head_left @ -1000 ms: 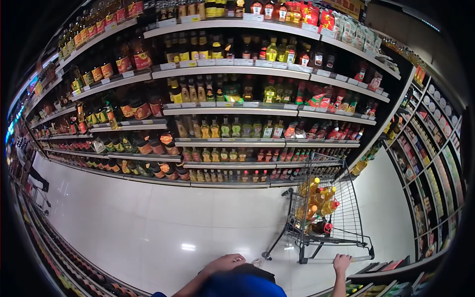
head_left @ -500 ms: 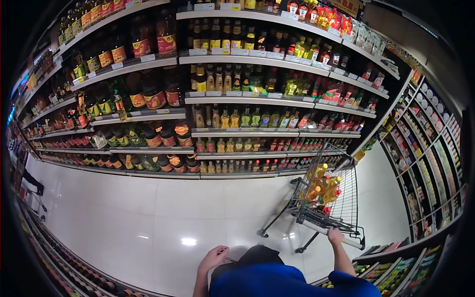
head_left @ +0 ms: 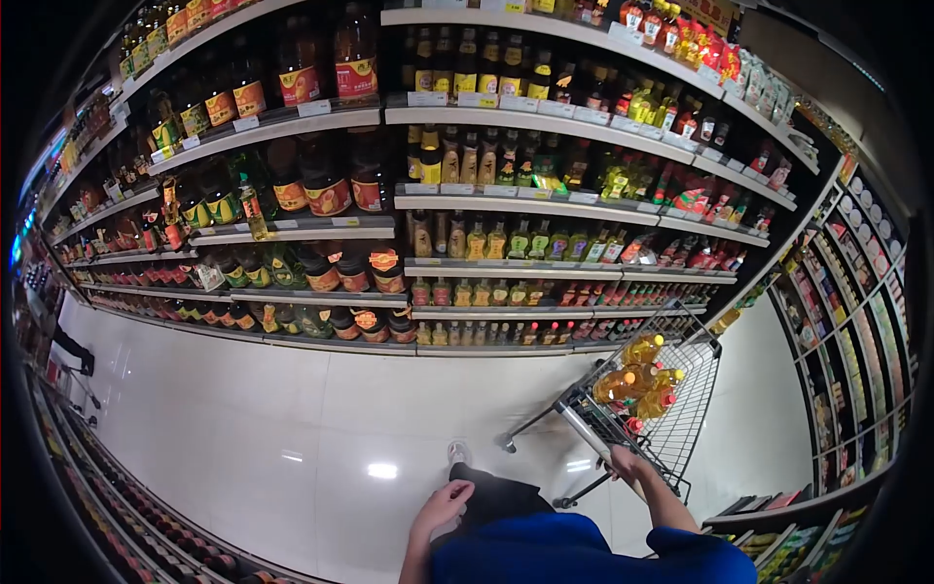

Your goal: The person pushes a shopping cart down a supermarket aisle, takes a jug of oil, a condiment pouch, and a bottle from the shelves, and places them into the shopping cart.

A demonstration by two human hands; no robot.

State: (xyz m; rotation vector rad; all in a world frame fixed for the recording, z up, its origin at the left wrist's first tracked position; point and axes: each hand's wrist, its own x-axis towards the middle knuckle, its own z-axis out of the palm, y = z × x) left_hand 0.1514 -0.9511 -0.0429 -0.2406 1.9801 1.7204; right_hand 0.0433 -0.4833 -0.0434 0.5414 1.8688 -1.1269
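Note:
My right hand (head_left: 628, 463) is wrapped round the pale handle (head_left: 587, 429) of a wire shopping cart (head_left: 693, 389). Inside the cart, large bottles of golden cooking oil (head_left: 647, 382) with yellow, orange and red caps are grouped together. My left hand (head_left: 448, 504) hangs in front of my body, over the dark trousers. Its fingers are loosely curled in and pressed together, with nothing visible in them.
Long shelves (head_left: 545, 122) of bottled sauces and oils run across the front. More shelving (head_left: 846, 321) stands to the right, beyond the cart. Along the lower left edge, another shelf (head_left: 126, 506) curves close by. A person's dark leg (head_left: 74, 348) and another cart (head_left: 83, 389) show at far left.
The cart has turned, its handle now more steeply angled and nearer my body. My right hand moved left with the handle. My left hand shifted slightly right, and one shoe has come into view.

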